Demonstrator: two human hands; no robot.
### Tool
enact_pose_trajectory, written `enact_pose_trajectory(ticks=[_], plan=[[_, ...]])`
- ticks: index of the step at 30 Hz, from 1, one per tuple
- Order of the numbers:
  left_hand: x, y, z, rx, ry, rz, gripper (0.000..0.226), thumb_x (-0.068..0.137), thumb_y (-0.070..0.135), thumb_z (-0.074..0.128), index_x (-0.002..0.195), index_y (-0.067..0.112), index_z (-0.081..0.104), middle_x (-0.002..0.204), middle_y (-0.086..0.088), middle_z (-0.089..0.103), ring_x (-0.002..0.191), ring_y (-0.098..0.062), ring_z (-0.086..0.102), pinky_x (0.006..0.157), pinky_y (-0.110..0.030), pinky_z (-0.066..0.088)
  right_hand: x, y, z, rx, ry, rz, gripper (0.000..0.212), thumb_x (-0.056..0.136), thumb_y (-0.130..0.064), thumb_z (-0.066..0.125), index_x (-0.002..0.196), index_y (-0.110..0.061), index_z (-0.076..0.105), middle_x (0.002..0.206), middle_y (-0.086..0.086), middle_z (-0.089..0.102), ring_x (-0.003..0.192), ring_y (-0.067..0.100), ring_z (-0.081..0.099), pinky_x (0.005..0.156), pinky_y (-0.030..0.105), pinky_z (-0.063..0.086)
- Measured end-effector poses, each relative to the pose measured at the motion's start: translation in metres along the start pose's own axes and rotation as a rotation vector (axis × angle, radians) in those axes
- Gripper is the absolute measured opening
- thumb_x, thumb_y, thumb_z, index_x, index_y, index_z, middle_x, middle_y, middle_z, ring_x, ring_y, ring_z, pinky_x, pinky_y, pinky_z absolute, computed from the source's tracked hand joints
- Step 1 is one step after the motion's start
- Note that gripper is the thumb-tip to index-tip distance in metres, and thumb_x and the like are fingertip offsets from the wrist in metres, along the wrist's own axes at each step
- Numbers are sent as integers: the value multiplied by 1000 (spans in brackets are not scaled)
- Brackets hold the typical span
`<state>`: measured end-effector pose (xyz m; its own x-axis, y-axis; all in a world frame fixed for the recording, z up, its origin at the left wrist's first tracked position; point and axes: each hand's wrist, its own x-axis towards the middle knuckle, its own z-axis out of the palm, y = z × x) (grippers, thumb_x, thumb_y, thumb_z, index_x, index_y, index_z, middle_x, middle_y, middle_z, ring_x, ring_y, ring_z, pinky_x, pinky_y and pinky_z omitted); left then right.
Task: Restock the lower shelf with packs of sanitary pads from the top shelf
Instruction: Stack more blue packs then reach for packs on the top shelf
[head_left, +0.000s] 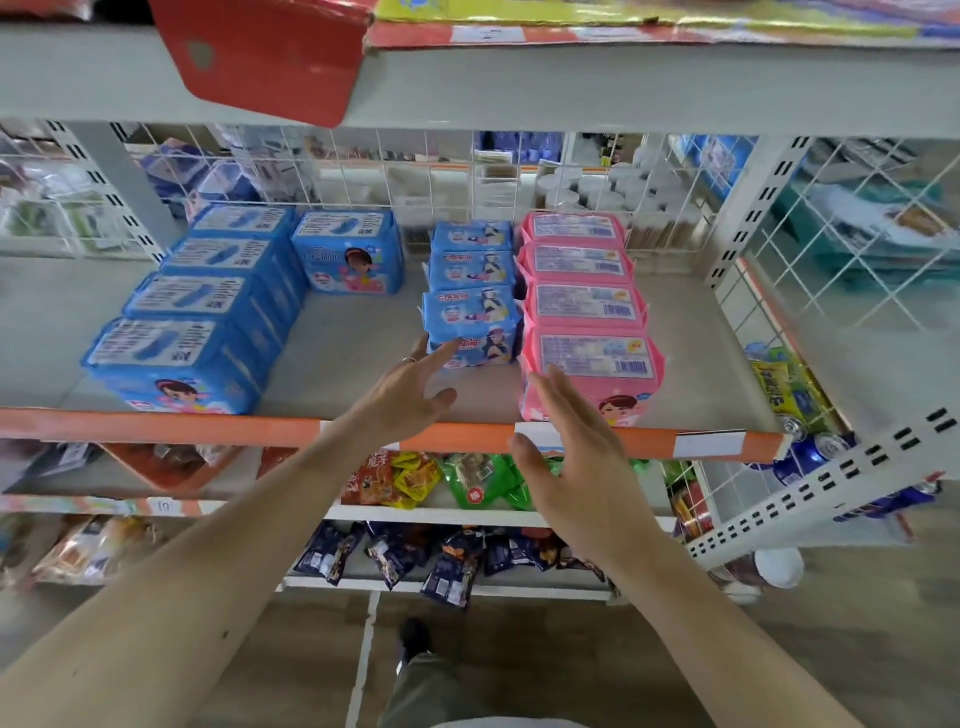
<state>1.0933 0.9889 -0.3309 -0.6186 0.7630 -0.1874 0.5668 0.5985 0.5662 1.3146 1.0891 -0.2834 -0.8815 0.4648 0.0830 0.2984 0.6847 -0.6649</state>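
Packs of sanitary pads stand in rows on the grey shelf (343, 364) with the orange front edge. A row of large blue packs (176, 364) runs along the left, with one more blue pack (349, 253) behind. Small blue packs (475, 325) form a middle row and pink packs (589, 332) a row to their right. My left hand (410, 395) is open, its fingertips at the front small blue pack. My right hand (576, 457) is open in front of the front pink pack and holds nothing.
A red cardboard flap (265, 52) hangs from the top shelf (571, 88) above. Snack bags (415, 478) fill the shelves below. A wire mesh (415, 171) backs the shelf. Cans (810, 452) and a perforated upright (831, 478) stand at the right.
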Motion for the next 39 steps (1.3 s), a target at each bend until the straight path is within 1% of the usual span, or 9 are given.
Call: enact_pose_trajectory(ticks=[5, 9, 15, 20, 23, 27, 31, 34, 39], plan=[[-25, 10, -5, 128, 151, -43, 60, 101, 30, 52, 155, 41, 28, 168, 4, 9, 147, -29, 32, 104, -46, 44, 11, -2, -7, -121, 28, -106, 70, 96, -55, 36, 158, -26, 23, 168, -1, 12, 154, 19, 12, 124, 42, 16], [-47, 16, -3, 251, 169, -29, 64, 99, 40, 51, 155, 43, 22, 167, 13, 7, 143, -24, 37, 95, -44, 53, 14, 0, -15, -146, 47, -135, 69, 96, -54, 39, 156, -22, 28, 167, 2, 16, 154, 24, 16, 121, 47, 20], [-54, 18, -5, 192, 205, -91, 72, 95, 41, 61, 156, 28, 25, 164, 7, 26, 142, -23, 39, 106, -45, 44, 32, -14, -18, -128, -131, -106, 64, 102, -42, 48, 158, -23, 23, 167, -3, 14, 153, 18, 14, 125, 43, 15], [-38, 9, -11, 155, 155, -163, 98, 84, 49, 74, 158, 24, 15, 158, -4, 37, 138, -28, 44, 105, -47, 45, 96, -23, 0, -120, -122, -72, 51, 95, -28, 59, 139, -9, 41, 136, 10, 53, 121, 27, 57, 101, 47, 50], [-8, 3, -23, 160, 138, -166, 113, 76, 51, 82, 158, 21, 10, 157, -8, 38, 138, -31, 44, 105, -48, 44, 146, -20, 5, -322, -85, -40, 59, 87, -30, 65, 135, -7, 40, 126, 15, 55, 110, 33, 61, 90, 49, 56], [34, -2, -37, 173, 136, -67, 116, 68, 52, 87, 154, 21, 15, 147, -7, 49, 127, -33, 54, 98, -49, 49, 186, -13, 4, -608, -150, 13, 74, 84, -51, 68, 138, -13, 35, 123, 14, 57, 114, 36, 54, 95, 48, 49], [66, -7, -43, 185, 112, 25, 122, 61, 55, 88, 153, 23, 15, 148, -2, 42, 129, -28, 53, 100, -51, 49, 199, -8, 12, -900, -203, 63, 104, 79, -70, 63, 154, -14, 16, 144, 18, 48, 140, 42, 30, 114, 56, 24], [83, -17, -44, 228, 32, 47, 132, 63, 57, 87, 158, 24, 1, 157, -3, 28, 137, -28, 44, 106, -53, 45, 204, -7, 22, -923, -233, 120, 113, 79, -71, 63, 159, -19, 1, 156, 17, 37, 150, 41, 14, 118, 63, 7], [95, -31, -47, 268, -9, 151, 124, 72, 49, 84, 159, 28, -2, 157, -8, 32, 135, -31, 46, 108, -52, 44, 208, -5, 29, -817, -223, 181, 117, 74, -73, 66, 158, -26, -1, 156, 13, 39, 151, 40, 8, 114, 70, 0]])
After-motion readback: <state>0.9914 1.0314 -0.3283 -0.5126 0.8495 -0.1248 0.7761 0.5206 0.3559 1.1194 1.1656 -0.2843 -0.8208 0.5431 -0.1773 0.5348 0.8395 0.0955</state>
